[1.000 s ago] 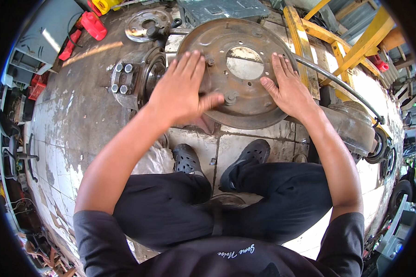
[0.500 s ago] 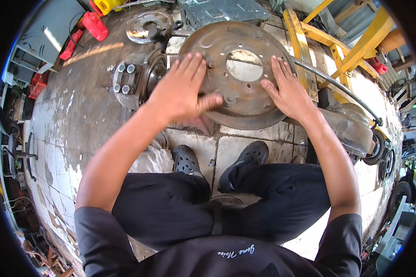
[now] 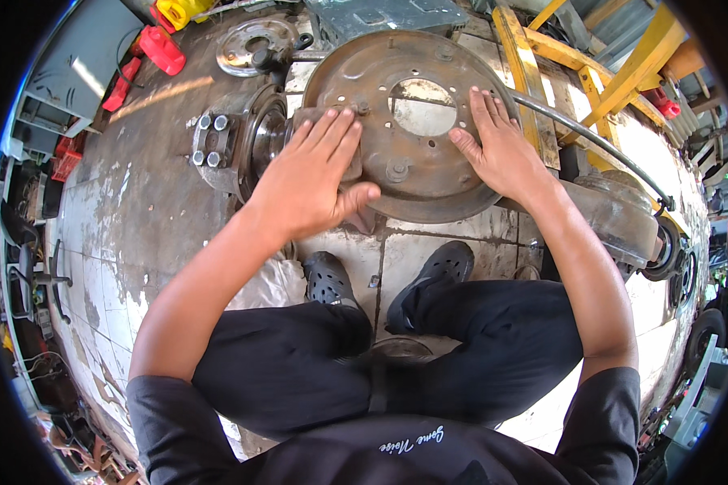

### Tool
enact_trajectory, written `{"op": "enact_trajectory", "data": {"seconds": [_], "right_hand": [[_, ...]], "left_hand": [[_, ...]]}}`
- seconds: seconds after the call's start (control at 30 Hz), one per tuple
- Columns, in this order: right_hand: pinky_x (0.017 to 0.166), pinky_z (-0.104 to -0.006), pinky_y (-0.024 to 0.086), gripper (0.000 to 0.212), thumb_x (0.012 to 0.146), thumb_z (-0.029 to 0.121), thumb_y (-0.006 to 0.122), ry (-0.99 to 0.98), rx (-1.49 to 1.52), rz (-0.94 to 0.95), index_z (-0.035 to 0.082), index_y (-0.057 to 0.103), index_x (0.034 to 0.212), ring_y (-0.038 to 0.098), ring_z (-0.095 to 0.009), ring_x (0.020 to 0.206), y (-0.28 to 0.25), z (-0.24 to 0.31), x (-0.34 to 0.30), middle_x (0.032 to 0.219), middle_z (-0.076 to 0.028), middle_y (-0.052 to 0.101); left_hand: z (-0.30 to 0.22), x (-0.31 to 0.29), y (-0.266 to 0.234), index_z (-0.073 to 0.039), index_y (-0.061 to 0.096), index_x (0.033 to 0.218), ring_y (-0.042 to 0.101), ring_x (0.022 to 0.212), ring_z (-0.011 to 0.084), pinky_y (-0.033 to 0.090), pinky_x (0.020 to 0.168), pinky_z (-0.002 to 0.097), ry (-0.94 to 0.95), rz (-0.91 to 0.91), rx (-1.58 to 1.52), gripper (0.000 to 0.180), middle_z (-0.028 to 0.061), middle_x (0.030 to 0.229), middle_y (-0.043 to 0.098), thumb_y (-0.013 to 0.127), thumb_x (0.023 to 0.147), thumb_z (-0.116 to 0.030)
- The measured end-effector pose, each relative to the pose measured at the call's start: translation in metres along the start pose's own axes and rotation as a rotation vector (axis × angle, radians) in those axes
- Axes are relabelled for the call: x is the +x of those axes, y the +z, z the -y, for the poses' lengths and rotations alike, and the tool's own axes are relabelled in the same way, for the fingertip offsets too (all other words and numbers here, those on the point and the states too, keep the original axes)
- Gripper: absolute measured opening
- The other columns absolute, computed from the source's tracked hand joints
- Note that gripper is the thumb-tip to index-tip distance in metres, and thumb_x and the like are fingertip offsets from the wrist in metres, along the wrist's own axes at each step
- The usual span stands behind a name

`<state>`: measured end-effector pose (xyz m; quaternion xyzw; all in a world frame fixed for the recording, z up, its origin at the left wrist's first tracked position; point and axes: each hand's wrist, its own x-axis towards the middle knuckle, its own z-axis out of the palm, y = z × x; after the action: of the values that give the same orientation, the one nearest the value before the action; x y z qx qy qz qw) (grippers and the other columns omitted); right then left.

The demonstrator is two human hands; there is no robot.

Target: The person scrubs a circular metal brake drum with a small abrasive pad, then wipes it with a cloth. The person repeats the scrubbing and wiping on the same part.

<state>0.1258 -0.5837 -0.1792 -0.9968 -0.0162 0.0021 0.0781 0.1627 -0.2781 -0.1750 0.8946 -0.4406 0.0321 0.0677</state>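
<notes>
Backing plate: round rusty steel brake-type plate (image 3: 441, 179), big center hole ringed by small ones; sits ahead of the knees, above the tiled floor (image 3: 412, 246).
Left hand: (image 3: 311, 174) palm down over plate's left edge, fingers flat and close together, thumb stuck out; brown flat piece (image 3: 353, 167) shows past the fingers, can't tell its kind.
Right hand: (image 3: 500, 153) laid flat on plate's right side, fingers nearly together, thumb splayed toward the hole.
Left of plate: hub end (image 3: 212, 139) with four bright bolt heads.
Right of plate: gray metal housing (image 3: 605, 222); long rod (image 3: 594, 133) runs above it to the right.
Far side: second, smaller disc (image 3: 257, 48) on floor; yellow frame (image 3: 529, 73); red jerrycan (image 3: 162, 50).
Lettering: white slanted script, one short line on the dark T-shirt (image 3: 356, 457).
Footwear: dark clogs (image 3: 447, 263), perforated.
</notes>
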Motion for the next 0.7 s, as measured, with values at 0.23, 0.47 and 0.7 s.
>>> {"op": "enact_trajectory", "data": {"seconds": [0.23,0.47,0.7], "right_hand": [[0.12,-0.052,0.024,0.081,0.102,0.059,0.037,-0.03,0.034,0.005,0.003,0.017,0.158,0.021,-0.041,0.149,-0.002,-0.009,0.0,0.16,-0.025,0.024],[0.12,-0.0532,0.025,0.08,0.102,0.058,0.035,-0.03,0.025,0.004,0.002,0.017,0.157,0.022,-0.041,0.149,-0.003,-0.004,0.001,0.159,-0.026,0.025],[0.12,-0.0528,0.024,0.081,0.102,0.059,0.035,-0.018,0.049,0.009,0.003,0.017,0.157,0.023,-0.041,0.148,-0.002,-0.003,0.0,0.16,-0.025,0.025]], "left_hand": [[-0.032,-0.017,-0.009,0.008,0.034,0.148,0.023,0.149,0.0398,0.02,0.122,0.0492,-0.016,0.132,-0.049,0.087,0.0264,0.157,0.03,0.036,0.099,-0.064],[-0.003,-0.004,0.001,0.006,0.035,0.149,0.026,0.149,0.0366,0.019,0.123,0.0473,-0.074,0.032,0.042,0.089,0.0246,0.157,0.032,0.023,0.1,-0.067],[0.008,-0.007,0.001,0.005,0.034,0.15,0.024,0.149,0.0361,0.018,0.123,0.0472,-0.026,0.038,0.048,0.092,0.0234,0.158,0.031,0.02,0.098,-0.07]]}}
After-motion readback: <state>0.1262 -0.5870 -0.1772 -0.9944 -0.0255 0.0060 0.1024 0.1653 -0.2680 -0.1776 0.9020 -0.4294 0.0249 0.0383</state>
